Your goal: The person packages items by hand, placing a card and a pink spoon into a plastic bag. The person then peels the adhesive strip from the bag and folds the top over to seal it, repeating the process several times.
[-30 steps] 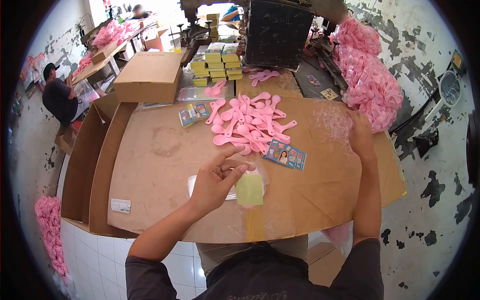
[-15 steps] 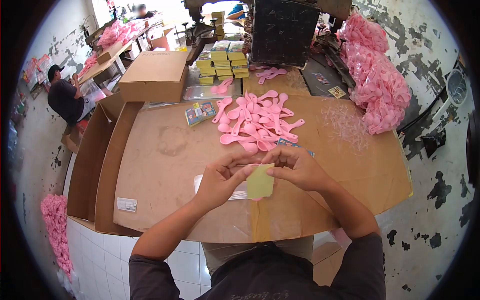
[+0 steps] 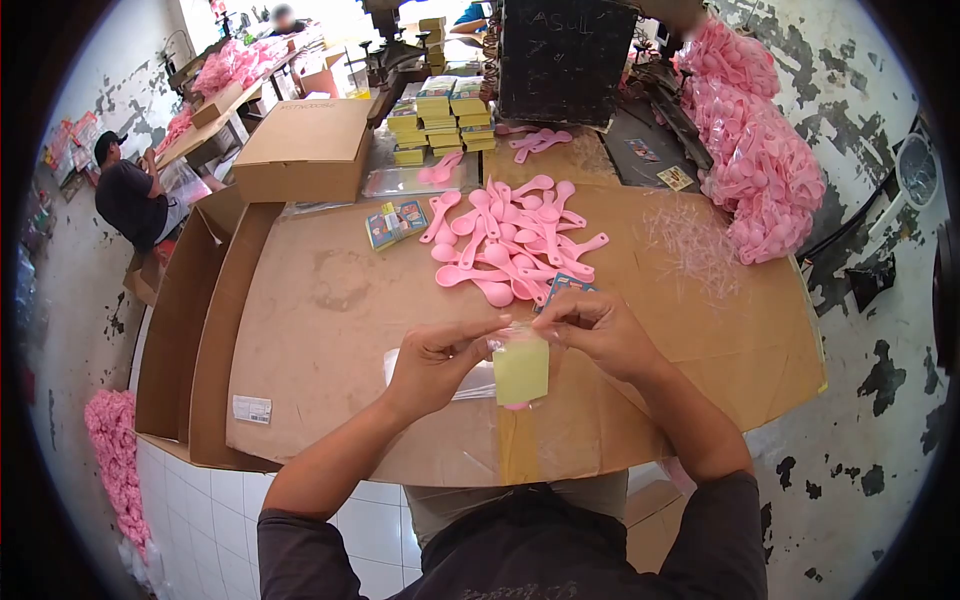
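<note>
My left hand (image 3: 432, 362) and my right hand (image 3: 597, 333) together pinch the top of a small clear plastic bag (image 3: 521, 368) that holds a yellow-green card, with a bit of pink showing at its bottom. The bag hangs just above the brown cardboard worktop (image 3: 330, 330). Behind my hands lies a heap of pink plastic spoons (image 3: 510, 245). A printed card (image 3: 562, 288) peeks out between the spoons and my right hand. A stack of clear bags (image 3: 470, 385) lies under my left hand.
A small pile of printed cards (image 3: 396, 223) lies left of the spoons, clear plastic strips (image 3: 692, 240) to the right. Closed carton (image 3: 305, 150), stacked yellow packs (image 3: 447, 118), a dark machine (image 3: 565, 60) and big sacks of pink spoons (image 3: 760, 150) stand behind. A person (image 3: 130, 195) sits far left.
My right hand came back from the clear strips at the right and joined my left hand on the bag. The bag with the card now hangs upright between both hands.
</note>
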The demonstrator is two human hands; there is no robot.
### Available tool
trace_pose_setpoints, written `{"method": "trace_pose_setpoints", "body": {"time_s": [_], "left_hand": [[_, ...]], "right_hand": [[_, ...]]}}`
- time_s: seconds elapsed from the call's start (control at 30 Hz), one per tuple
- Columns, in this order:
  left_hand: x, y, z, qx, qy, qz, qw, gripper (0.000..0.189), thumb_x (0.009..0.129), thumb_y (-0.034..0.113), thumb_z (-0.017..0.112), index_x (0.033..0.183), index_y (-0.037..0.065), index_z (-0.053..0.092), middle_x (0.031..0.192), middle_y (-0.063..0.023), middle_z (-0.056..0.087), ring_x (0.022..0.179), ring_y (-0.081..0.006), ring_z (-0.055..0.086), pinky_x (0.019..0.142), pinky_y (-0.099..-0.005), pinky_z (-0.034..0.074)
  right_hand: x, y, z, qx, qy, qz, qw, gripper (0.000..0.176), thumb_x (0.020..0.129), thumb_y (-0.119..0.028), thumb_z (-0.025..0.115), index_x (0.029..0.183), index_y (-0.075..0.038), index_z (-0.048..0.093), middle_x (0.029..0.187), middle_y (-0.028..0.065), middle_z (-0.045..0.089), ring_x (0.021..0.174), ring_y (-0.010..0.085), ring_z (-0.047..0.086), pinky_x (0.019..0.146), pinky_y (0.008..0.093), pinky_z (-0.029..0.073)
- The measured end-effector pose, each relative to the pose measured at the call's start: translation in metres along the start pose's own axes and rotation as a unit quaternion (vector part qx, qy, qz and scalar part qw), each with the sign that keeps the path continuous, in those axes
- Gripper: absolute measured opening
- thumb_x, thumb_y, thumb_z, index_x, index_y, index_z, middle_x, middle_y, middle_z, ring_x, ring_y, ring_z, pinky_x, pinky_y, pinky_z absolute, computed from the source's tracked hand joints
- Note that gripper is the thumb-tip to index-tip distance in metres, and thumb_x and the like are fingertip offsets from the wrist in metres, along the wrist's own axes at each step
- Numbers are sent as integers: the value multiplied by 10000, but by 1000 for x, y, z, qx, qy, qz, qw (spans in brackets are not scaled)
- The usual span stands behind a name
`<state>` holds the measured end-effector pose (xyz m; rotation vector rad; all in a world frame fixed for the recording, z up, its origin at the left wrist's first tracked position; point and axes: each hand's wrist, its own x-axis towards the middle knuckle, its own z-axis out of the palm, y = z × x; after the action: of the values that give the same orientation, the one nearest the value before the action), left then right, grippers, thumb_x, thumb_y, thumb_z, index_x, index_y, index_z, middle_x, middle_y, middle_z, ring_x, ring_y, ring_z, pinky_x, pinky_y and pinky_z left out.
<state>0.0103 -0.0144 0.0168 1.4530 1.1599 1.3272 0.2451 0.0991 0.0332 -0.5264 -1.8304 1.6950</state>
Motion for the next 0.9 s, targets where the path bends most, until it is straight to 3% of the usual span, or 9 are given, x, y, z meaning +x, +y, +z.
{"method": "trace_pose_setpoints", "body": {"time_s": [0.13,0.33,0.47,0.63,0.83,0.9], "left_hand": [[2,0,-9,10,-36,15,999,325,953,-88,599,1238,-6,731,1135,-109,759,1042,-136,700,926,-297,564],[6,-9,-20,-65,-80,19,994,278,993,47,669,1263,-1,715,1164,-106,750,1010,-138,699,865,-283,582],[6,-6,-10,-105,-53,-71,990,284,988,61,686,1252,-43,704,1180,-120,744,1010,-146,708,886,-294,580],[7,1,-7,-54,-48,-104,992,281,1019,84,660,1276,-25,696,1189,-115,737,1026,-141,702,877,-306,590],[9,-1,-8,-84,-21,-38,995,371,1023,83,646,1382,-4,616,1204,-104,726,1026,-121,704,897,-296,590],[9,8,4,-123,25,-15,992,371,1015,89,660,1368,-12,609,1167,-101,727,1019,-131,707,893,-299,590]], "right_hand": [[0,2,-5,-22,-27,-24,999,162,952,10,677,1089,-10,762,1030,31,713,919,87,633,795,253,501],[0,-6,-12,-89,-43,-42,994,187,951,-55,707,1123,-8,763,1052,47,714,926,115,636,799,276,500],[0,-5,-9,-119,-39,-44,991,161,968,-72,703,1104,-14,769,1056,37,707,931,109,630,805,270,498],[0,3,-2,-20,-8,-15,1000,244,978,-63,700,1212,3,692,1028,29,690,945,91,632,793,256,508],[-2,6,-6,-57,-65,24,996,306,973,-39,697,1265,21,632,1034,46,688,962,96,650,820,280,543],[-1,6,-6,-46,-68,17,996,294,973,-33,693,1257,18,636,1037,48,694,947,98,655,814,286,550]]}}
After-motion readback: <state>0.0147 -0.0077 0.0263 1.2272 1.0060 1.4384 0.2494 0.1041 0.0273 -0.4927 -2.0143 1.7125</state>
